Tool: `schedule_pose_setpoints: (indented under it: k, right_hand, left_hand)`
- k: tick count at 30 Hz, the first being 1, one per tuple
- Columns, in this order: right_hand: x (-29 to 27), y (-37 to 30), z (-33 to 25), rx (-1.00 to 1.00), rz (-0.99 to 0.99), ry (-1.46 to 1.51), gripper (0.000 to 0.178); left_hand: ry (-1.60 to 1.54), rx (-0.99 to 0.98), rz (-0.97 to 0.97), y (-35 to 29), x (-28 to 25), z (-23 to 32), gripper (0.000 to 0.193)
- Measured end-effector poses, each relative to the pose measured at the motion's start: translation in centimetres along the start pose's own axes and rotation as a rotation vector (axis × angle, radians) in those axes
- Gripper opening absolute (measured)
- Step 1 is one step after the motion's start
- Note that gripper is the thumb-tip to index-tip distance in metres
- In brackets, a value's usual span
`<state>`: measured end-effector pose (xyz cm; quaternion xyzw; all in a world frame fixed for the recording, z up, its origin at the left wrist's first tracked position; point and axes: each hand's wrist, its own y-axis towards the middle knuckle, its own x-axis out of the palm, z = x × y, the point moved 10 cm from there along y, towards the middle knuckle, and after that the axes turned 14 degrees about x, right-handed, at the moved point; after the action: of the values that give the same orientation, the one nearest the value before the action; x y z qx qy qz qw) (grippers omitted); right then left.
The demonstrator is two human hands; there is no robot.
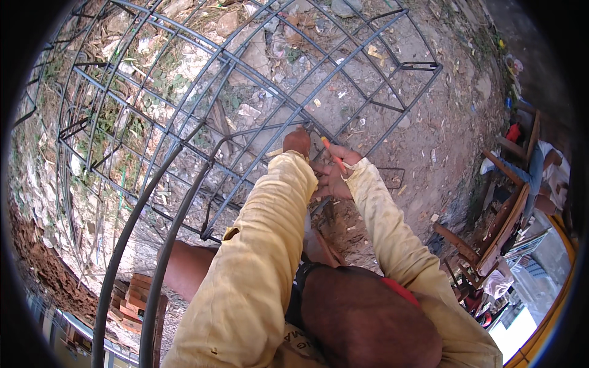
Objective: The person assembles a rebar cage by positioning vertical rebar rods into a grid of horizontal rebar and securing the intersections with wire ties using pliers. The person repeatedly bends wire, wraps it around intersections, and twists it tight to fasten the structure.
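Grey steel-rod cage point(300, 111): both hands at one side of the lattice

Observed from the head view. The cage of crossed rods and bent loops spans the upper left and centre, over pale, littered earth point(445, 156). The left hand point(297, 141), in a worn pale-yellow cloth sleeve point(257, 227), is at the rods near a crossing around mid-frame. Grip: cannot tell; its back faces the camera and the fingertips are hidden. The right hand point(336, 178), in a matching right sleeve point(392, 221), is just beside it, lower and to the right. Grip: thumb side pinching a slim orange-handled tool point(332, 153), the remaining fingers partly curled toward the left hand. The tool slants up and left, its upper end near the rods (whether it touches them is too small to judge).

Surroundings: thick dark curved bars point(153, 294) sweep down the left; near their lower ends, a stack of red-orange bricks point(134, 300). Far right, a seated person in blue trousers point(535, 172) beside brown wooden framing point(503, 230).
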<state>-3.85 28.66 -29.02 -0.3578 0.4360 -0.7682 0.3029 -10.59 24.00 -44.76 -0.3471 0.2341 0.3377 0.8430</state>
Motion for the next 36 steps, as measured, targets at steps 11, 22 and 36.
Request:
schedule_pose_setpoints:
  k: [11,22,36]
  right_hand:
    - [-1.3,3.2,0.9,0.033,0.045,0.038,0.035]
    - [-1.1,5.5,0.6,0.010,-0.188,-0.039,0.030]
    - [-13.2,14.2,-3.6,-0.031,0.975,-1.052,0.054]
  left_hand:
    - [-0.157,-0.095,-0.033,-1.8,-0.9,-0.6,0.024]
    - [-1.354,-0.603,-0.196,-5.9,0.3,-0.2,0.038]
    - [-0.088,0.240,-0.198,0.6,-1.6,5.1,0.014]
